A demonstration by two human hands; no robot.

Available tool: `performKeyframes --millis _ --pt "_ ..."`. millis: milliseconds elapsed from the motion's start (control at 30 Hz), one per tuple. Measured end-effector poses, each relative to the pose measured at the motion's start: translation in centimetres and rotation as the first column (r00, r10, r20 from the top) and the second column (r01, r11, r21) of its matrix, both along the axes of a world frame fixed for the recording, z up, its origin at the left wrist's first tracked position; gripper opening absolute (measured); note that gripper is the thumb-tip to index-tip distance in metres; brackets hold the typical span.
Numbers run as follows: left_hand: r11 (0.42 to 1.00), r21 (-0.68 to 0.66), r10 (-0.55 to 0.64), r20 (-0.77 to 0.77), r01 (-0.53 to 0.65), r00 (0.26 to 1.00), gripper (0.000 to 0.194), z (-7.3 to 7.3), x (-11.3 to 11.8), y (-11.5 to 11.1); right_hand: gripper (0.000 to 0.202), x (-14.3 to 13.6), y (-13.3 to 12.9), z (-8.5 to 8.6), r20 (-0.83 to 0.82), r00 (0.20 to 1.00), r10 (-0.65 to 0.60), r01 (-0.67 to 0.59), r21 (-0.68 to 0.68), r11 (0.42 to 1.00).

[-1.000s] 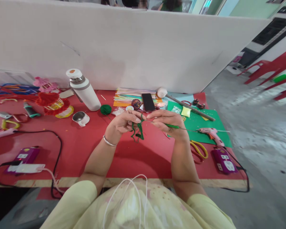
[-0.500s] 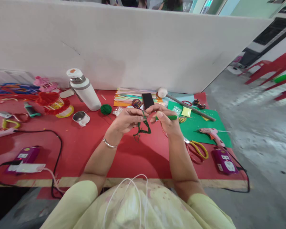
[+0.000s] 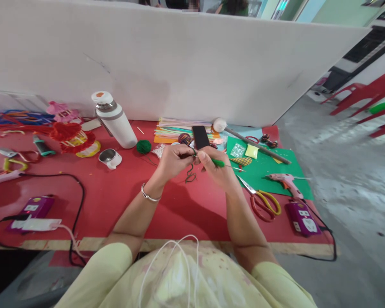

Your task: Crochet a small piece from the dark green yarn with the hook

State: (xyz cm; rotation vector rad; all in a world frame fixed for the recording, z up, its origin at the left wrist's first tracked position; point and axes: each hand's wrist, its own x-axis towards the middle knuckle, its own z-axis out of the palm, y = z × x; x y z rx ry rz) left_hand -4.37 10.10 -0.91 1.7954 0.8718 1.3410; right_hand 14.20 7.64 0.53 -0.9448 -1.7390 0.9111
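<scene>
My left hand [image 3: 177, 161] pinches a piece of dark green yarn work near its fingertips. Loose green yarn [image 3: 190, 174] dangles below the fingers. My right hand [image 3: 215, 164] is closed around a crochet hook with a green handle [image 3: 218, 163], its thin metal tip pointing at the yarn between the hands. The fingertips of both hands nearly meet. Behind them lie a black phone [image 3: 200, 137] and a multicoloured yarn ball [image 3: 184, 139]. A green yarn ball [image 3: 143, 147] rests to the left, beside white beads [image 3: 158, 150].
A white bottle [image 3: 117, 124] and metal cup [image 3: 110, 158] stand left. Scissors [image 3: 265, 203], a pink glue gun [image 3: 285, 182], a stick [image 3: 259, 146] and a purple power socket [image 3: 303, 219] lie right. A white partition [image 3: 179, 64] rises behind the red table [image 3: 186, 218].
My right hand has turned, and the hook's handle now sits lower and further left. The dark green strip that hung between the hands is now mostly hidden by them.
</scene>
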Motion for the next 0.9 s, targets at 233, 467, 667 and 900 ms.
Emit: performKeyframes --millis 233,467,667,900 --pt "0.994 0.098 0.052 -0.041 -0.048 0.998 0.017 0.1 0.3 -0.4 0.049 0.8 -0.1 0.3 -0.018 0.997 0.072 -0.074 -0.117 0.99" --pt "0.999 0.03 0.022 -0.03 -0.021 0.999 0.012 0.5 -0.1 -0.4 0.061 0.4 1.0 -0.3 -0.352 0.935 -0.034 -0.051 -0.229 0.972" --pt "0.905 0.338 0.349 -0.245 -0.258 0.905 0.011 0.0 -0.3 0.1 0.062 -0.2 1.2 -0.2 -0.412 0.903 -0.124 0.005 -0.278 0.96" --pt "0.866 0.278 0.452 -0.077 -0.416 0.889 0.019 1.1 -0.7 0.0 0.058 0.1 1.1 -0.2 -0.423 0.866 -0.267 0.108 -0.363 0.926"
